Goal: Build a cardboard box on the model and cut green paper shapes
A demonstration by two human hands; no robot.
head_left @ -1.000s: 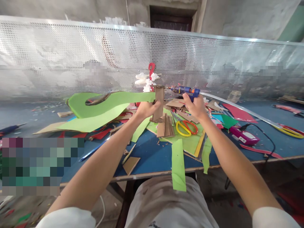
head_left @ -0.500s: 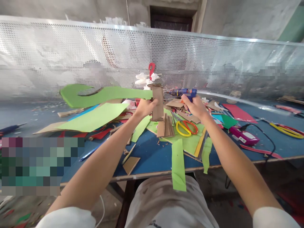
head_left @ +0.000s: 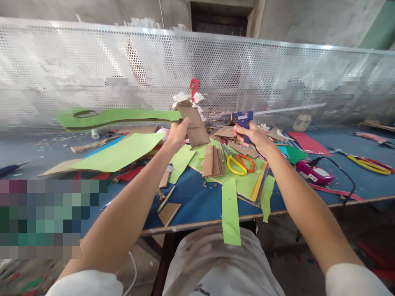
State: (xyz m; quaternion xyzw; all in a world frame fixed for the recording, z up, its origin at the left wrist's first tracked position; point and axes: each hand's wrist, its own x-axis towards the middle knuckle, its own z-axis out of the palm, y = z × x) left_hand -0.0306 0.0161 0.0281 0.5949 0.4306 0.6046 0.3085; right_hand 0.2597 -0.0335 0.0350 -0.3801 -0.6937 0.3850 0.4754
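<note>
My left hand [head_left: 176,134] is closed on a brown cardboard piece [head_left: 194,125] joined to a long green curved cut-out [head_left: 114,118], held up above the blue table [head_left: 197,197]. The green shape reaches far to the left, lying nearly flat. My right hand [head_left: 251,135] grips a blue hot glue gun [head_left: 239,119], its nozzle pointing left toward the cardboard piece, a short gap away. A long clear glue stick [head_left: 293,108] sticks out of the gun's back to the right.
Yellow-and-orange scissors [head_left: 239,163], cardboard strips [head_left: 212,160] and green paper sheets [head_left: 120,153] litter the table. A pink device [head_left: 314,173] with a black cable lies right. A perforated metal screen [head_left: 92,70] stands behind. A green strip [head_left: 231,213] hangs over the near edge.
My left hand has tilted the cardboard piece and swung the green shape flatter and farther left. The glue gun has dropped slightly and its glue stick now points up to the right.
</note>
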